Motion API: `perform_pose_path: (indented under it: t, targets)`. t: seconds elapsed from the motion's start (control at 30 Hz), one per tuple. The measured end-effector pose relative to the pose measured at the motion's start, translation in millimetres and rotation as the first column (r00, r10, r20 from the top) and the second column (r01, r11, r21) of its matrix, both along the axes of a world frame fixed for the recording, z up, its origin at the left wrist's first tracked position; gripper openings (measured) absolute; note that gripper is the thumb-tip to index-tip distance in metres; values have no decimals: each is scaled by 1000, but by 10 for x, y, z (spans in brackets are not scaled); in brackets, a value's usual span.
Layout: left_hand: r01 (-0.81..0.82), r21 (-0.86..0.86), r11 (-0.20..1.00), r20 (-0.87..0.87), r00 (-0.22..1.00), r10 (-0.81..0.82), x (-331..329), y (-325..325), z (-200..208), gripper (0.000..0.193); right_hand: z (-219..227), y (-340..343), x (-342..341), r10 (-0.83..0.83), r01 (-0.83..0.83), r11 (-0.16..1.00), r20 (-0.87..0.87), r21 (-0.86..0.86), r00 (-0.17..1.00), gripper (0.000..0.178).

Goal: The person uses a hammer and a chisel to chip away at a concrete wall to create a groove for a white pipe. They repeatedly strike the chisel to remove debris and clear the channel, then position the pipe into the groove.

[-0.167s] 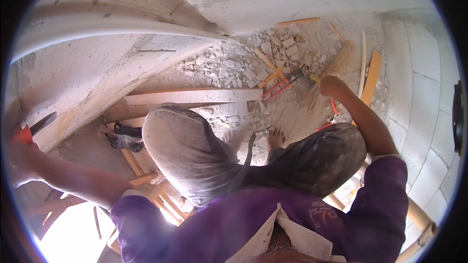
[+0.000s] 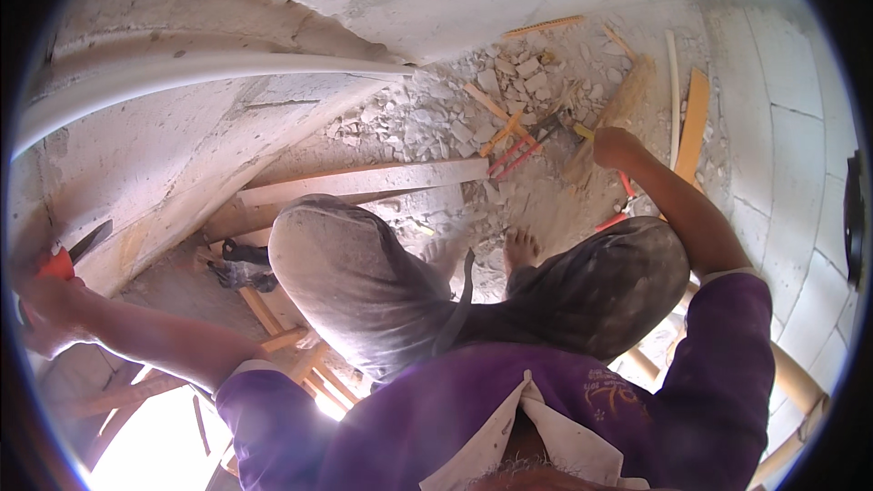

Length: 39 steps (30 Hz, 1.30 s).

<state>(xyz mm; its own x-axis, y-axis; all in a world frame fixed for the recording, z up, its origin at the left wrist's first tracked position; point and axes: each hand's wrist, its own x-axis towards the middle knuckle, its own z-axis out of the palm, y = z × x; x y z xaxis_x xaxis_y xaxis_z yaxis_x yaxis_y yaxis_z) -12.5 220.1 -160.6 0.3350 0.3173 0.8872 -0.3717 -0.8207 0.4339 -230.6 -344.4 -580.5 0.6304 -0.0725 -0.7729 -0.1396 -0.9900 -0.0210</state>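
At the far left edge my left hand (image 2: 56, 311) is closed round the red handle (image 2: 58, 264) of a bladed tool. Its flat, dark metal blade (image 2: 92, 238) tapers to a point beside the pale wall. My right hand (image 2: 617, 147) is a fist out past my right knee, gripping a yellow-handled tool (image 2: 583, 131). That tool's far end lies among rubble and dust, and I cannot make out its shape. Red-handled long tools (image 2: 518, 156) lie just left of it on the ground. My bare feet (image 2: 521, 247) stand between my bent knees.
Broken masonry (image 2: 436, 123) covers the ground ahead. A thick timber (image 2: 400, 177) lies before my left knee. A white pipe (image 2: 227, 65) runs along the left wall. At right are a wooden plank (image 2: 693, 127), a thin pale pipe (image 2: 673, 100) and a block wall (image 2: 777, 173).
The whole view has shifted a little. My left hand and its bladed tool show slightly further right and lower. My right hand keeps its grip on the yellow-handled tool.
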Motion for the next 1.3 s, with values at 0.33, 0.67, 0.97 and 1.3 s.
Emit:
perform_pose_path:
  t: [0.33, 0.67, 0.97, 1.3]
  targets:
    - [172, -41, 984, -778, 612, -139, -746, -519, -1664, 44, -21, -109, -220, -111, 101, 991, 106, 92, 988, 25]
    - [-295, -905, 306, -425, 635, -646, -1166, 507, -2901, 25, -56, -233, -254, -128, 123, 988, 58, 89, 990, 25]
    - [22, -980, 196, -167, 436, -884, -1549, 794, -2428, 32, -185, -274, -221, -104, 102, 994, 49, 47, 993, 26]
    - [785, -522, 334, -93, 336, -937, -893, -783, -1123, 54, -179, -133, -77, -16, 16, 1000, -15, 1, 1000, 30]
